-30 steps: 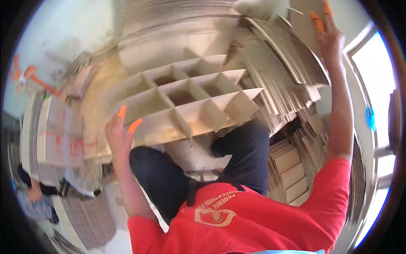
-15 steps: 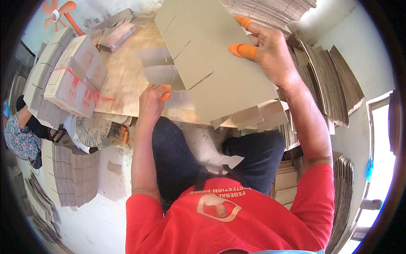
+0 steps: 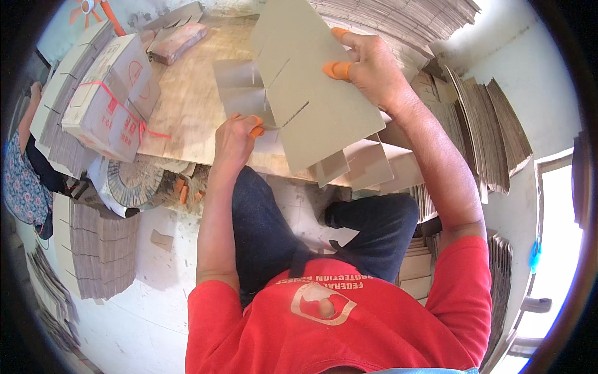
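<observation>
Where right grip [image 3: 377,71] pinches, slotted sheet [image 3: 316,93], extending left

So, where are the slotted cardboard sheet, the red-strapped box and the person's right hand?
Slotted cardboard sheet [image 3: 324,90]: head view, middle of its face.
Red-strapped box [image 3: 104,121]: head view, its near side.
Right hand [image 3: 378,71]: head view, middle of the hand.

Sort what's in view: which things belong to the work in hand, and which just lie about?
In the work:
slotted cardboard sheet, gripped by the right hand
cardboard dividers, partly behind it, near the left hand

Lying about, apparently:
strapped carton
oblong block
orange fan
</observation>
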Motion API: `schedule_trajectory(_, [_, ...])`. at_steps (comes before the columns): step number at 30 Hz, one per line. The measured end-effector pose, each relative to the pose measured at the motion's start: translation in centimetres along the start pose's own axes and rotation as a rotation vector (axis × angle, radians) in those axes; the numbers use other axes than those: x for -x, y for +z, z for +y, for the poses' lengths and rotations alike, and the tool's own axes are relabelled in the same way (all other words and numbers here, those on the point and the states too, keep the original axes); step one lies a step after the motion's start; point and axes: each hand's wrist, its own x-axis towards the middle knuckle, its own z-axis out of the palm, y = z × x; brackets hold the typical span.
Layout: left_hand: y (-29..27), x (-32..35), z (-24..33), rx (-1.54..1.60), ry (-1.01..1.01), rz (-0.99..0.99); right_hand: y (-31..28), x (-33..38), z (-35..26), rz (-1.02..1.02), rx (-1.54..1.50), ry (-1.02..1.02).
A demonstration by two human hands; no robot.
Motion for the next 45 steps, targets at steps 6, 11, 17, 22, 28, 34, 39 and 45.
schedule_trajectory(6, [0.1, -0.3, 0.0, -0.011, -0.013, -0.025, 0.7, -0.4, -0.8, -0.048, 0.116, -0.071])
schedule_trajectory(11, [0.4, -0.3, -0.8, 0.012, 0.008, -0.031, 2.1, -1.5, -0.6, -0.107, 0.138, -0.146])
schedule_trajectory(17, [0.8, -0.9, -1.2, 0.015, -0.012, -0.021, 5.1, -2.6, -0.3, -0.178, 0.215, -0.181])
schedule_trajectory(22, [1.0, -1.2, -1.2, 0.032, 0.016, -0.005, 8.3, -2.6, 1.9, -0.227, 0.274, -0.153])
schedule_trajectory(28, [1.4, -1.2, -1.9, -0.009, -0.014, -0.008, 8.6, -4.1, 1.6, -0.320, 0.206, -0.111])
schedule_trajectory(34, [1.4, -1.8, -1.4, -0.062, 0.030, -0.008, 10.7, -4.8, 2.8, -0.510, 0.258, 0.045])
schedule_trajectory(39, [1.1, -1.6, -1.3, -0.007, 0.024, 0.009, 9.6, -2.0, 0.9, -0.665, 0.172, 0.137])
schedule_trajectory(45, [1.5, -2.3, -1.6, -0.008, 0.044, -0.015, 13.0, -1.5, 3.9, -0.398, 0.415, -0.433])
